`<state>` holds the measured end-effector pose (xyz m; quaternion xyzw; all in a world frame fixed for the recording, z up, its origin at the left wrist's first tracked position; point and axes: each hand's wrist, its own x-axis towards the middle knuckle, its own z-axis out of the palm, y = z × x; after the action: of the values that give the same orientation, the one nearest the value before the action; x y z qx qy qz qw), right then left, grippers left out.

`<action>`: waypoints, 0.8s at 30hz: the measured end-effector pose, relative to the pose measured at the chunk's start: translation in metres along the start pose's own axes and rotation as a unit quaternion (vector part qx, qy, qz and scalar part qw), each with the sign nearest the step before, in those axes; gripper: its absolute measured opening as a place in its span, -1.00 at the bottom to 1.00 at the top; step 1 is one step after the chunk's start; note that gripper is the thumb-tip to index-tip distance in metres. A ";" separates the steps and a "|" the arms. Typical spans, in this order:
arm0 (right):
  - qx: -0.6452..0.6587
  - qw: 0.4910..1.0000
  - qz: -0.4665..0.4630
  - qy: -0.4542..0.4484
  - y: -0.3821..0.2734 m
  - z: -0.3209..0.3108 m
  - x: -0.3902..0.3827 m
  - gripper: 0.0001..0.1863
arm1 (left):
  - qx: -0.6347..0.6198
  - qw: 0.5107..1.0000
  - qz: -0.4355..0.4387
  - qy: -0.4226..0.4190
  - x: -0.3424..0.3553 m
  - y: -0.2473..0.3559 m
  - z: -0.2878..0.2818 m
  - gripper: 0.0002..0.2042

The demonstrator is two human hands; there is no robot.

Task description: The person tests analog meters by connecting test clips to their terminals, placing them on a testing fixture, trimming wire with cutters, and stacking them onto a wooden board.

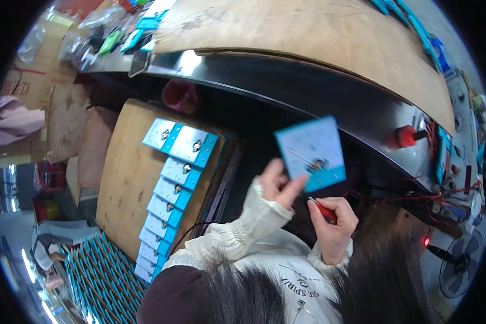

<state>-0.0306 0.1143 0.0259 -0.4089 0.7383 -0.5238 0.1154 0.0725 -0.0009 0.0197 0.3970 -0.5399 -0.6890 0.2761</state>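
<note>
Meter (311, 153) in hand: square white-faced panel gauge with a blue edge, held up over the dark gap in front of the desk (308, 92). Big items first: a wood board (121, 178) on my left carries a row of the same meters (170, 197), laid face up and overlapping, about ten that I can count. I'd guess that's one batch, finished or queued, can't tell which. A blue-ribbed stack (100, 283) sits below it. Left hand (278, 186) fingers are pinched on the meter's lower left corner. Right hand (333, 224) fingers are curled tight around a red-handled tool (323, 209), tip just under the meter's bottom edge, near its centre screw. Judging by that, this unit isn't done yet.
</note>
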 end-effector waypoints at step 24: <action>0.020 0.982 0.185 -0.034 0.056 -0.003 0.005 -0.84 | 0.395 0.778 0.182 0.452 -0.025 -0.022 -0.278 -0.52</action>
<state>-0.0625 0.1197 -0.0195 -0.2807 0.7864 -0.4934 0.2435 0.3216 -0.1205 -0.0239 0.6315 -0.6401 -0.0928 0.4276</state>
